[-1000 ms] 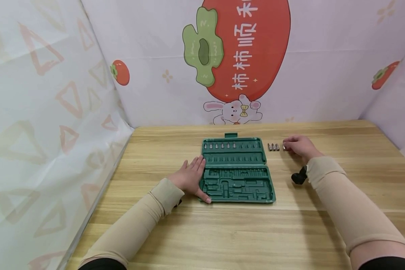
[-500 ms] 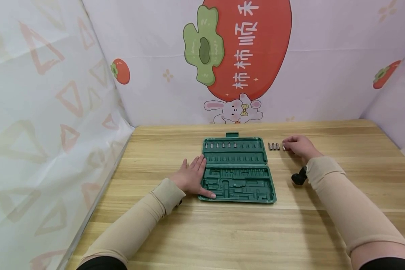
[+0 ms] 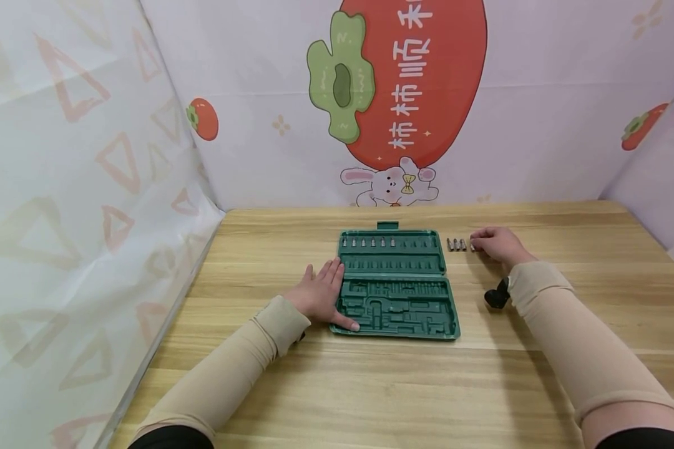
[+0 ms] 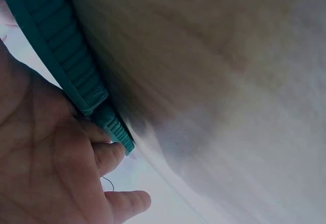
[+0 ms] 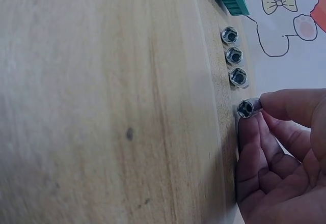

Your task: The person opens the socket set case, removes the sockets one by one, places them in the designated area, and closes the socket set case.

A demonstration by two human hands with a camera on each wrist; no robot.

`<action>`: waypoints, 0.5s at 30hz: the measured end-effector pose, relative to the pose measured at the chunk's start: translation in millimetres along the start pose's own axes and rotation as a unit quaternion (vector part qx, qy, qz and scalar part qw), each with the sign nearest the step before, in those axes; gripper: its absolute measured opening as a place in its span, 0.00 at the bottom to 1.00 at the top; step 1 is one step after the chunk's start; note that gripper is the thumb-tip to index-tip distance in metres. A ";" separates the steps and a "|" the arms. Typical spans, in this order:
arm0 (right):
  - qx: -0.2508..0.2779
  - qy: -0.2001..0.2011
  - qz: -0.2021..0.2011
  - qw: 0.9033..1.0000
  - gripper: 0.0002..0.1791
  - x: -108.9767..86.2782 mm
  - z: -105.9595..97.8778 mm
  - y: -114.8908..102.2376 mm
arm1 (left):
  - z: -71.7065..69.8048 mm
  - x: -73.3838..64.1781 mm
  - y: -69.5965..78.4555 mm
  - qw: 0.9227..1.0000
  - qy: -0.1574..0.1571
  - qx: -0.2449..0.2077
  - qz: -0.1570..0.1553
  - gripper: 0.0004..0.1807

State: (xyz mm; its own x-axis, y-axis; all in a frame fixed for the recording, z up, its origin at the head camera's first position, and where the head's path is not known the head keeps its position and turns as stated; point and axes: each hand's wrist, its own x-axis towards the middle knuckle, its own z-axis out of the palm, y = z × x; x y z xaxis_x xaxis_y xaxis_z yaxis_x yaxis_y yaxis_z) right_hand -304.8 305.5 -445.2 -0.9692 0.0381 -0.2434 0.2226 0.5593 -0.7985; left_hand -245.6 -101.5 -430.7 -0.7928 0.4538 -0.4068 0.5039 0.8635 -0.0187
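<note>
A green plastic tool case (image 3: 395, 274) lies unfolded on the wooden table, with several small metal sockets (image 3: 373, 242) standing in the left part of its far row. My left hand (image 3: 316, 296) rests along the case's left edge, fingers straight and thumb over the near left corner; the left wrist view shows its palm (image 4: 46, 152) beside the case wall (image 4: 56, 46). To the right of the case, my right hand (image 3: 500, 243) pinches a metal socket (image 5: 248, 108) between thumb and fingers, low at the tabletop. Three more sockets (image 5: 235, 56) stand in a line beside it.
Moulded slots (image 3: 395, 308) fill the near half of the case, and a latch tab (image 3: 387, 225) sticks out at its far edge. Behind the table (image 3: 404, 399) hangs a printed cloth backdrop (image 3: 258, 149); another cloth (image 3: 78, 206) hangs at the left.
My left thumb has shifted slightly up and inward onto the case's near left corner. The right hand stays in place with the socket; the view shifts a little.
</note>
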 end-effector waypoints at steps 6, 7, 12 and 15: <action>-0.011 -0.007 0.004 1.000 0.23 1.9 1.3 0.0 | 1.2 -0.9 0.3 1.000 0.003 -0.005 0.004 0.74; -0.014 -0.008 0.004 1.000 0.23 2.1 1.7 -0.3 | 1.5 -0.9 0.1 1.000 0.003 -0.006 0.005 0.74; -0.023 -0.004 0.007 1.000 0.23 3.0 3.9 -1.6 | 2.6 -0.3 -0.4 1.000 0.004 -0.006 0.006 0.74; -0.026 -0.003 0.011 1.000 0.23 4.6 5.7 -1.6 | 2.5 -0.7 -0.1 1.000 0.003 -0.007 0.007 0.74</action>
State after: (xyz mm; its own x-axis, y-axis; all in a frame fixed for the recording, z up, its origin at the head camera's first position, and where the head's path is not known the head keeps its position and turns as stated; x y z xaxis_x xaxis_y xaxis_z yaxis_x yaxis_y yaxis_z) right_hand -309.0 300.0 -448.1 -0.9635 0.0457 -0.2638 0.2376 0.6000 -0.7639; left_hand -244.2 -102.5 -432.7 -0.7874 0.4676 -0.4017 0.5108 0.8597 -0.0007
